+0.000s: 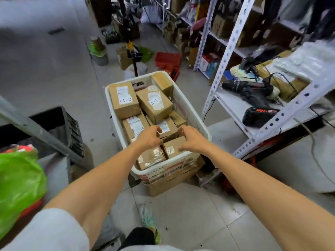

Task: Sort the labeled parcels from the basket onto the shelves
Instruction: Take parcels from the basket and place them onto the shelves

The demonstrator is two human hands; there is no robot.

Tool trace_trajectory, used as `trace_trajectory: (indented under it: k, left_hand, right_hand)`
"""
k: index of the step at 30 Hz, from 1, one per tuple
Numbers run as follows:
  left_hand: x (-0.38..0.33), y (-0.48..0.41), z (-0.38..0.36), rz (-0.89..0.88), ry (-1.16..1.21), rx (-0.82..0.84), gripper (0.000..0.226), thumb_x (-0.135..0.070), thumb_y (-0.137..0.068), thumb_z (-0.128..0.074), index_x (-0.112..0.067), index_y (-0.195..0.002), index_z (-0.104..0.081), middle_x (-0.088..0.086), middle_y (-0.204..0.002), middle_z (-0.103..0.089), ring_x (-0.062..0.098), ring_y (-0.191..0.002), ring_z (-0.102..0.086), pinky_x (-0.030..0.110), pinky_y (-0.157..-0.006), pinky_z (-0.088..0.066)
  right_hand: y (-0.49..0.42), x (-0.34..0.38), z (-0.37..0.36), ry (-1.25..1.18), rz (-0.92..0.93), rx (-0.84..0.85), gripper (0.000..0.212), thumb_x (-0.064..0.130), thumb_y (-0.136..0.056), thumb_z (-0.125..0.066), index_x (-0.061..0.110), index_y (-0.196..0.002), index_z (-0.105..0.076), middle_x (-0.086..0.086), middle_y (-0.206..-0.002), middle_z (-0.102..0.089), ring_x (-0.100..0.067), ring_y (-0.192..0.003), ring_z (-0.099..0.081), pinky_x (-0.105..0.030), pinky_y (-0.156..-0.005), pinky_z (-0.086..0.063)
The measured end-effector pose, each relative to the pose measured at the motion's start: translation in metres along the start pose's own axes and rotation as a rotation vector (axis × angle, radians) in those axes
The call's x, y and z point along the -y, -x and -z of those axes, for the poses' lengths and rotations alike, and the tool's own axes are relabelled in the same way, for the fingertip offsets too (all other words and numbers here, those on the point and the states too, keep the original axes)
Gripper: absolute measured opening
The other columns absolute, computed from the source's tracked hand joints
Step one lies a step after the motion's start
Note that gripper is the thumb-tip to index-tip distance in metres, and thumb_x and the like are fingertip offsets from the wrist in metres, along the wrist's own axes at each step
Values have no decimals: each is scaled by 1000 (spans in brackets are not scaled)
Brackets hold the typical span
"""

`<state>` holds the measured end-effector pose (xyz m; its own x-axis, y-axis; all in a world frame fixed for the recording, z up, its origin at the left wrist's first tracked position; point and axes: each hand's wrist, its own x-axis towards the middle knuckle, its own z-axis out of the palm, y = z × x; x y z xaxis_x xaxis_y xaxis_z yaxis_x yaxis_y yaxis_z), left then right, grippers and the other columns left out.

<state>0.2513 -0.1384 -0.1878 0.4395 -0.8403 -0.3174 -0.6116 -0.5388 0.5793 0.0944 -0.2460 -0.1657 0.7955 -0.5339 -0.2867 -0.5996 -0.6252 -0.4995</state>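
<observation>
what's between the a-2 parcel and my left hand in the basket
One brown parcel with a white printed label lies between the A-2 parcel and the left hand, inside the white basket, as the head view shows.

A black cordless drill lies on its side at the right, with a black battery pack marked "48V" in red just beside it. A bright green plastic bag fills the lower left, near a black crate. Further back, a red crate sits on the grey tiled floor near a black tripod stand.
</observation>
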Motion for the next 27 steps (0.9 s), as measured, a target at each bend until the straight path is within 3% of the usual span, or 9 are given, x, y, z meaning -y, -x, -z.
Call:
trace_trajectory:
  k: [6, 9, 14, 17, 22, 27]
  left_hand:
    - [31, -46, 24, 69, 70, -6, 47, -17, -79, -73, -11, -121, -54, 5, -111, -62, 21, -102, -59, 38, -91, -50]
    - [46, -61, 34, 149, 67, 4, 44, -16, -79, -73, -11, -119, -56, 6, -111, -62, 22, -103, -59, 35, -88, -49]
    - [52, -93, 36, 235, 104, 9, 46, -17, -77, -75, -11, -119, -56, 6, -110, -62, 22, -99, -59, 35, -87, -51]
    - [49, -111, 37, 286, 122, -14, 46, -18, -77, -74, -12, -119, -56, 5, -109, -61, 22, -98, -59, 36, -85, -52]
    - [50, -145, 41, 362, 123, -39, 48, -20, -78, -74, -12, -121, -55, 5, -110, -62, 19, -94, -58, 28, -74, -43]
    - [52, -178, 42, 427, 154, -27, 47, -18, -80, -71, -10, -123, -54, 7, -110, -62, 21, -97, -57, 32, -79, -48]
  right_hand:
    - [-70, 3, 14, 37, -20, 37, 74, 18, -68, -84, 9, -130, -45, -7, -135, -49, -23, -122, -49, -32, -96, -45]
    - [-102, 6, 20, 112, 30, 85, 68, 21, -69, -82, 7, -125, -46, -4, -122, -48, -19, -114, -48, -34, -94, -46]
    - [-158, -3, 22, 154, 98, 98, 65, 18, -69, -80, 10, -124, -46, -6, -123, -50, -20, -111, -49, -29, -88, -46]
    - [-191, -11, 24, 193, 137, 137, 64, 18, -69, -80, 10, -123, -46, -8, -124, -52, -22, -110, -51, -36, -91, -50]
    - [-245, -28, 33, 229, 152, 206, 81, 20, -68, -83, 9, -136, -39, -10, -135, -47, -27, -123, -47, -41, -100, -46]
    - [-285, -44, 29, 199, 79, 218, 82, 25, -67, -82, 9, -135, -38, -13, -130, -44, -30, -122, -44, -44, -100, -44]
